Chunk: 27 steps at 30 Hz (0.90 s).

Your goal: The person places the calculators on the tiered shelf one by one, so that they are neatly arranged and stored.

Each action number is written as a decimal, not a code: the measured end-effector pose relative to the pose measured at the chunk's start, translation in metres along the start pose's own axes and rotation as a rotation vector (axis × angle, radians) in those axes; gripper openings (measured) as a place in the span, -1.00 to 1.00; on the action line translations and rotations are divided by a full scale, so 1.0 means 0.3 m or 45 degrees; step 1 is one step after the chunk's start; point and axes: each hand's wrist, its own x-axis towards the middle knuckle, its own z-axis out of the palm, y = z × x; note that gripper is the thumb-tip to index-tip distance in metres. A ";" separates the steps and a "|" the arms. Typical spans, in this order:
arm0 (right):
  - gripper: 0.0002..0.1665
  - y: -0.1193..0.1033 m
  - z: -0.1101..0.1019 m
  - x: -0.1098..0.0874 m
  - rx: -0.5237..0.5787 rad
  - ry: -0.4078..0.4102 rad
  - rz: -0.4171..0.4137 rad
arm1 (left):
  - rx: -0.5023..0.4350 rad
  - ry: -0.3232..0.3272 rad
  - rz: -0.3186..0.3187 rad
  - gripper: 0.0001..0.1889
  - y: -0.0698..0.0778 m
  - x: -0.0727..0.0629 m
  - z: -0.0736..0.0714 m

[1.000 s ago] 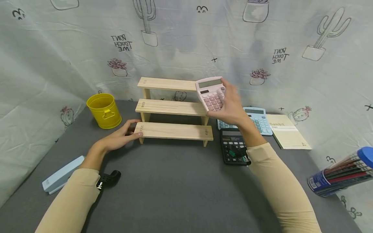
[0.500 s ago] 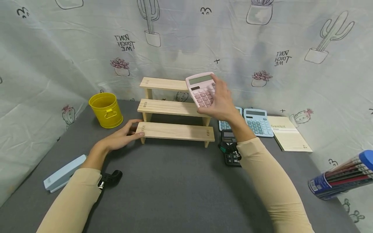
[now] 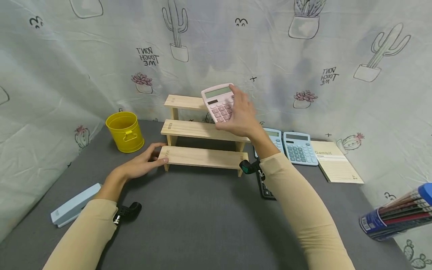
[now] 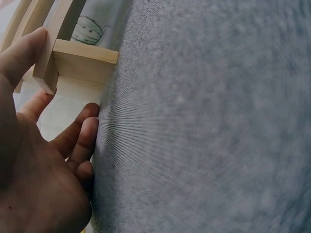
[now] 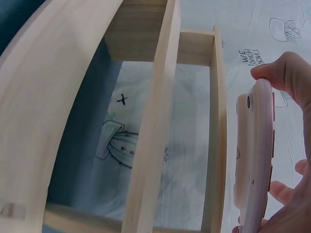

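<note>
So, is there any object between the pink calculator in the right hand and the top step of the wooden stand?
Nothing visible stands between them. In the right wrist view, only an open gap separates the pink calculator, held in the right hand, from the top step. The left hand grips the lowest step.

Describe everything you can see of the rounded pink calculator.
The rounded pink calculator looks like plastic. It has a wide greyish display across its top, a small dark panel below and rows of pink keys; any digits cannot be made out. The bare right hand grips it by its edges, hiding part of its face. It is held up, tilted, before the pale wooden stepped stand; the right wrist view shows a gap between them.
</note>
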 end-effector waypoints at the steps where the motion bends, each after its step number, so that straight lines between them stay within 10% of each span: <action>1: 0.49 -0.003 0.002 0.007 0.003 -0.004 0.010 | -0.001 -0.006 0.004 -0.18 0.002 0.004 0.001; 27: 0.04 -0.061 0.082 0.136 0.004 -0.140 0.170 | 0.020 -0.004 -0.004 -0.17 0.004 0.008 0.013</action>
